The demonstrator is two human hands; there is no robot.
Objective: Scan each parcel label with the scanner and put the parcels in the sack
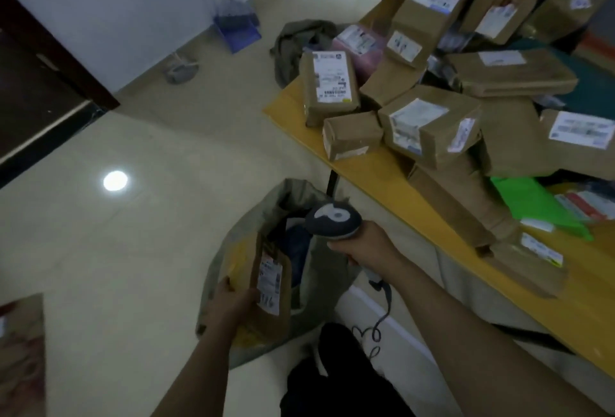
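Note:
A grey-green sack (219, 270) stands open on the floor below me. My left hand (229, 303) grips a brown parcel (271, 283) with a white label, held upright inside the sack's mouth. Dark items lie deeper in the sack. My right hand (369, 246) grips the handle of a dark grey scanner (332, 218), its head above the sack's right rim; its coiled cable (376, 326) hangs down. Several brown labelled parcels (429, 130) are piled on the yellow table (382, 180) at the right.
A green bag (535, 203) and flat mailers lie on the table's right part. Another grey sack (299, 47) sits behind the table's far corner. A blue dustpan with broom (236, 27) leans at the wall. A dark door (36, 83) is at left. My dark trouser leg (336, 376) is below.

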